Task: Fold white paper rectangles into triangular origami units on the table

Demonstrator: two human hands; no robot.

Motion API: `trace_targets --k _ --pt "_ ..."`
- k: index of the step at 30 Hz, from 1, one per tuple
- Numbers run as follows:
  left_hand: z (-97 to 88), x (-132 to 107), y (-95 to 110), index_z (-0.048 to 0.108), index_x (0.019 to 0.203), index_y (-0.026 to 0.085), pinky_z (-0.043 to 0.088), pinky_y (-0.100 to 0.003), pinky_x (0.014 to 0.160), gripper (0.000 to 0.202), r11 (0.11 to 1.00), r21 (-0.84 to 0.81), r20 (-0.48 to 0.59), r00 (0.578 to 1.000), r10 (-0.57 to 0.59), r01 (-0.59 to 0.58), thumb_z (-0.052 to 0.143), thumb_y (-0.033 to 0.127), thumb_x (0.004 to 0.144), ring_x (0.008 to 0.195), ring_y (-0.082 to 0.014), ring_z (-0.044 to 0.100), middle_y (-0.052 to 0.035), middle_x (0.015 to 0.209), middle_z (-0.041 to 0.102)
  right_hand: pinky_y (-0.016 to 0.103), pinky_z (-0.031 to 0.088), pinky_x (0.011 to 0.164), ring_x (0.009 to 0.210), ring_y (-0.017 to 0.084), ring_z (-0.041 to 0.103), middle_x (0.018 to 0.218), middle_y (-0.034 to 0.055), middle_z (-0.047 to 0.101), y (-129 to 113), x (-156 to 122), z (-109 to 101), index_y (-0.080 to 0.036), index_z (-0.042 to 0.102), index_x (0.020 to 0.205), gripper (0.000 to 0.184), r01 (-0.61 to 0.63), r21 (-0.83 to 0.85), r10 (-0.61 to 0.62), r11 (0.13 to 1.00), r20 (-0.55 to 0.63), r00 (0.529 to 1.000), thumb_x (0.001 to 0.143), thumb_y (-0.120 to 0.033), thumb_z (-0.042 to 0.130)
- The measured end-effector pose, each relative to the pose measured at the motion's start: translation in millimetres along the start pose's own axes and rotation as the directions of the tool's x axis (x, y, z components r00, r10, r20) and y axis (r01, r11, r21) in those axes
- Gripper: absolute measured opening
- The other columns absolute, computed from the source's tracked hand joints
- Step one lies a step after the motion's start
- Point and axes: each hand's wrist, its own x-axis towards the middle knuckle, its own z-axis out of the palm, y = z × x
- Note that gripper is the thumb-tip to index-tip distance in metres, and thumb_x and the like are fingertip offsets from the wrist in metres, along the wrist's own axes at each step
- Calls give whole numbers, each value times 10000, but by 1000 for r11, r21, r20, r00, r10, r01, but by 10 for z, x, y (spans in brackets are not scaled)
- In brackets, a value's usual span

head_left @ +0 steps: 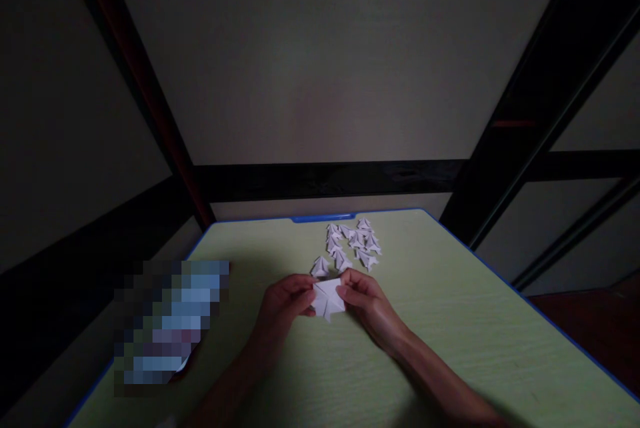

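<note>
A small white folded paper piece (pixel 328 299) is held just above the pale green table (pixel 450 335), near its middle. My left hand (pixel 287 300) pinches its left edge with closed fingers. My right hand (pixel 363 298) pinches its right edge the same way. Just beyond the hands one finished folded paper shape (pixel 320 267) lies alone. Farther back a cluster of several similar white folded shapes (pixel 354 243) is spread on the table.
The table has a blue rim (pixel 320 217), and its far edge meets a pale wall. Dark frame bars (pixel 530 101) rise at both back corners. A blurred-out object (pixel 170 321) lies on the table's left side.
</note>
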Motion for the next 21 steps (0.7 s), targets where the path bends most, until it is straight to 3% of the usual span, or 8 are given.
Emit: trace_targets --k 4,8,12,15,21 --pt "38 -44 15 577 860 132 418 -180 459 302 993 89 57 995 78 -82 605 163 561 530 -105 523 31 548 527 195 216 465 464 62 338 501 -50 408 -28 -6 38 -139 447 569 169 -15 76 19 997 -48 999 615 -221 587" --pt "58 -94 37 603 914 143 430 -196 525 338 969 214 81 990 113 -128 596 153 576 579 -123 548 6 621 580 197 208 454 452 63 329 495 -50 395 -20 -7 33 -141 447 548 173 -27 83 34 996 -83 996 605 -226 586" --pt "54 -106 75 672 773 152 446 -213 593 214 939 290 151 978 144 -183 591 143 575 682 -164 575 -41 735 635 201 203 448 453 69 327 484 -42 402 -3 -5 10 -137 458 526 148 -44 36 45 998 -32 998 594 -198 575" --pt "66 -94 93 691 664 153 444 -203 548 146 928 319 171 975 142 -191 590 133 561 621 -160 578 -43 661 646 204 214 449 473 77 343 514 -28 421 -5 -2 8 -138 452 497 157 -23 -9 22 1000 -3 1000 591 -189 567" --pt "76 -74 44 692 618 168 420 -194 494 163 894 361 204 958 203 -266 570 86 546 567 -142 560 -41 627 627 203 189 423 445 67 314 503 -36 404 -24 -3 19 -140 447 491 178 -35 -87 36 996 12 999 586 -220 574"
